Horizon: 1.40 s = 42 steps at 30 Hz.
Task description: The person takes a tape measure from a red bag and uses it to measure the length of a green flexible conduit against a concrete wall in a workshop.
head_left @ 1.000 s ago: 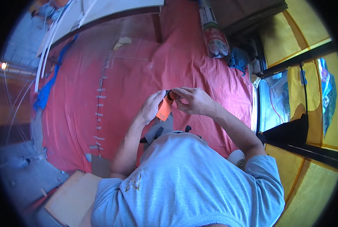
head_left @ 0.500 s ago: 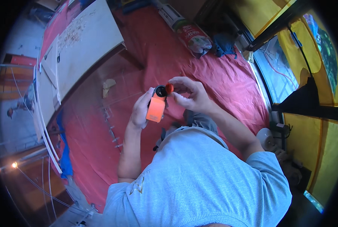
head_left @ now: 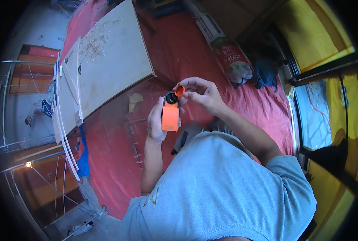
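My left hand (head_left: 156, 122) is wrapped round the side of an orange-and-black boxy device (head_left: 170, 117), held upright in front of my chest. At its top end is a round black opening (head_left: 171, 98); what lies inside is too small to tell. Between the thumb and fingers of my right hand (head_left: 206, 96) is a small round orange cap (head_left: 180, 90), its hollow side partly showing. The cap is tilted beside the opening's upper right edge; whether the two touch, I cannot tell.
A pale tabletop (head_left: 120, 60) with scattered shavings (head_left: 94, 43) stands to the left. Red sheeting (head_left: 114, 176) covers the floor. A red-and-white sack (head_left: 232, 64) and a dark blue bag (head_left: 265, 74) lie at the far right. Yellow fabric (head_left: 313, 36) hangs on the right.
The orange cap has turned in my right fingers, so more of its hollow side shows. The surroundings have shifted rightward in the picture. My left hand keeps its hold on the device.
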{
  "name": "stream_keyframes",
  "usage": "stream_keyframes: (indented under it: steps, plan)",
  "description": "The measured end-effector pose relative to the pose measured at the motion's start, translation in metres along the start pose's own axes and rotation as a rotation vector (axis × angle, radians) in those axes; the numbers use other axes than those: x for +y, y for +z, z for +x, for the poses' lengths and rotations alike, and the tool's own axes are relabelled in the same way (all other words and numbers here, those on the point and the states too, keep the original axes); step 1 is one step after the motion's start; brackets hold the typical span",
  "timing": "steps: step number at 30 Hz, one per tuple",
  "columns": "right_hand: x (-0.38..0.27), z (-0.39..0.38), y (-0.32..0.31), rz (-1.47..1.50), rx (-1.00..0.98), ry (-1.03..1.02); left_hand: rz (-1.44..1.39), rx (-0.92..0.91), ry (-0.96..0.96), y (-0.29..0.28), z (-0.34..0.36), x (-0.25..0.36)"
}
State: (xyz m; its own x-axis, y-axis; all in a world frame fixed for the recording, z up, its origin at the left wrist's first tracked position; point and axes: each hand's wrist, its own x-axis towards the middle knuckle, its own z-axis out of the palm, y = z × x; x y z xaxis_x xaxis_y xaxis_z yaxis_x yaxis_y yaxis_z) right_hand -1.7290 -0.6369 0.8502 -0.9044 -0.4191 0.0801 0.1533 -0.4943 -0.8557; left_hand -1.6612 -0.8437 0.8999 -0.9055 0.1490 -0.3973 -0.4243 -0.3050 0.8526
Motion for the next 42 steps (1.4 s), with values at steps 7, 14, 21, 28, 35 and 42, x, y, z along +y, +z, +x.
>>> stream_keyframes:
  steps: [7,14,21,28,35,42]
  plan:
    - [-0.011,0.113,-0.032,0.142,0.016,0.099,-0.14,-0.028,0.083,-0.017,0.104,0.036]
    - [-0.016,0.23,-0.079,0.107,0.137,0.072,-0.164,-0.147,0.121,-0.052,0.236,0.093]
    - [-0.009,0.321,-0.125,0.149,0.266,0.092,-0.156,-0.273,0.013,-0.093,0.37,0.161]
    - [-0.002,0.4,-0.167,0.098,0.429,0.191,0.001,-0.171,0.014,-0.108,0.479,0.208]
    - [-0.017,0.55,-0.246,0.095,0.342,0.218,-0.002,-0.134,0.053,-0.116,0.595,0.26]
    - [-0.071,0.715,-0.265,-0.031,0.077,0.302,-0.035,-0.039,0.167,-0.115,0.695,0.316]
